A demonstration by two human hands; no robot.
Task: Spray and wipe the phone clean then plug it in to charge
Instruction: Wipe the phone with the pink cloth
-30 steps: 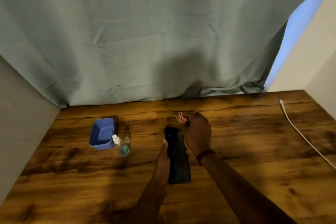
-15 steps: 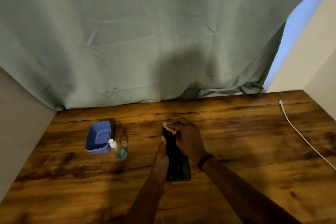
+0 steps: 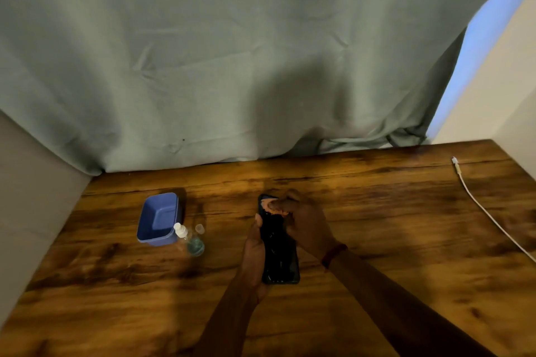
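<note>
A black phone (image 3: 279, 255) lies lengthwise on the wooden table (image 3: 377, 226), screen up and wet-looking. My left hand (image 3: 255, 249) grips its left edge, thumb up along the side. My right hand (image 3: 304, 220) pinches a small orange-pink cloth (image 3: 271, 207) and presses it on the phone's far end. A small clear spray bottle (image 3: 190, 239) with a white nozzle and bluish liquid stands left of the phone, its clear cap (image 3: 199, 228) beside it. A white charging cable (image 3: 487, 211) runs along the table's right side, its plug end at the far right.
A blue plastic tub (image 3: 159, 219) sits just behind and left of the spray bottle. A grey-green curtain (image 3: 232, 66) hangs along the table's far edge. Walls close in at the left and right sides.
My right hand brought the cloth from just beyond the phone down onto its far end. The left hand kept its grip on the phone's side.
</note>
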